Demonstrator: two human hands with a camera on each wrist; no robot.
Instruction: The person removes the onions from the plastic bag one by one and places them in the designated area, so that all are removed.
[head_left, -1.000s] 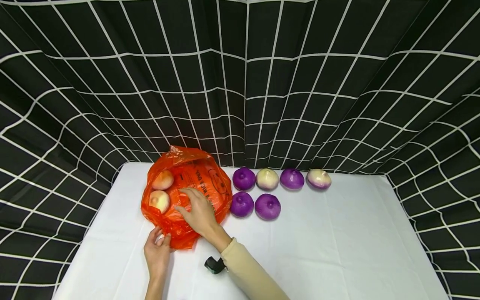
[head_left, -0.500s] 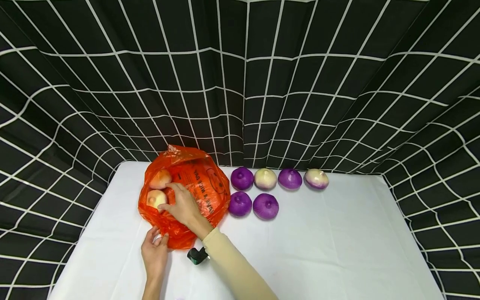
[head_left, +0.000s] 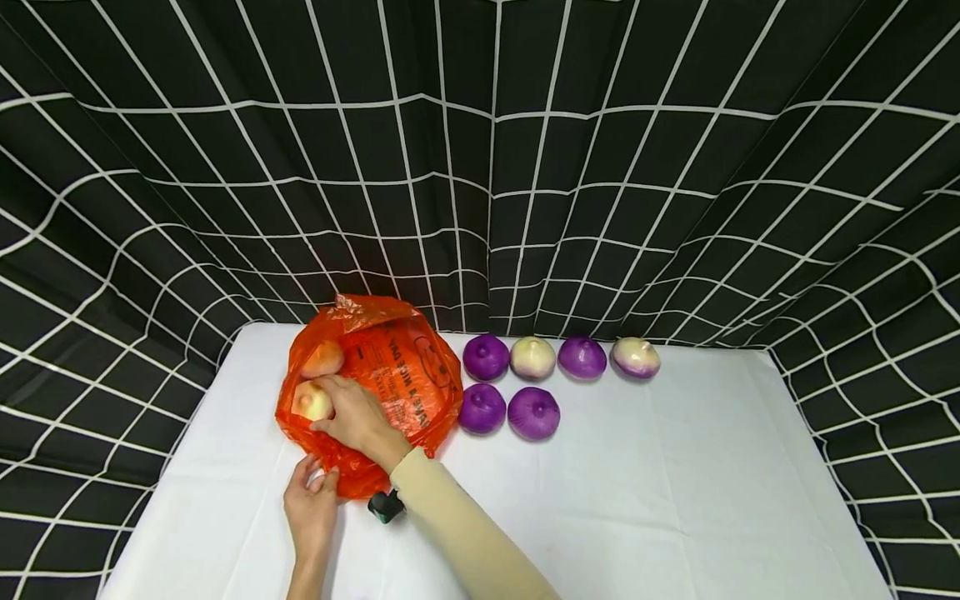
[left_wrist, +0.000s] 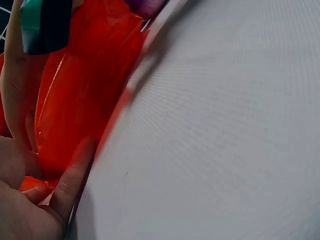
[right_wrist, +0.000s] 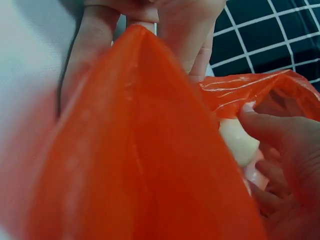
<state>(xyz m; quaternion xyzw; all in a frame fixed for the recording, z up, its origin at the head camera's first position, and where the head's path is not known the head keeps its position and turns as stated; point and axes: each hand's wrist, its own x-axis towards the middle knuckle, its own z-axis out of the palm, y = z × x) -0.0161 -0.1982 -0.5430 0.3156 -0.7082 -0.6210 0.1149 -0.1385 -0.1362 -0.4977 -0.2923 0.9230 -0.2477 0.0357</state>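
Observation:
An orange-red plastic bag (head_left: 378, 307) with black print lies wide-mouthed on the table at left in the head view. Inside its left part are a pale yellow onion (head_left: 309, 402) and, behind that, an orange-tinted onion (head_left: 324, 358). My right hand (head_left: 358, 417) reaches in over the front rim and grips the pale onion, thumb on the near side, fingers on the far side. In the right wrist view its thumb and curled fingers surround the pale onion (right_wrist: 239, 142). My left hand (head_left: 311, 510) pinches the bag's near left edge; the left wrist view shows its fingers against the plastic (left_wrist: 85, 90).
Right of the bag, a back row holds purple onions (head_left: 486, 357) alternating with cream-and-purple ones (head_left: 533, 358). Two purple onions (head_left: 533, 413) sit in front. A white cloth (head_left: 675, 483) covers the table, with a black gridded curtain (head_left: 600, 167) around three sides.
My right hand has moved left inside the bag, from above its middle to the pale onion, and its fingers have come round it. The left hand has stayed at the bag's edge.

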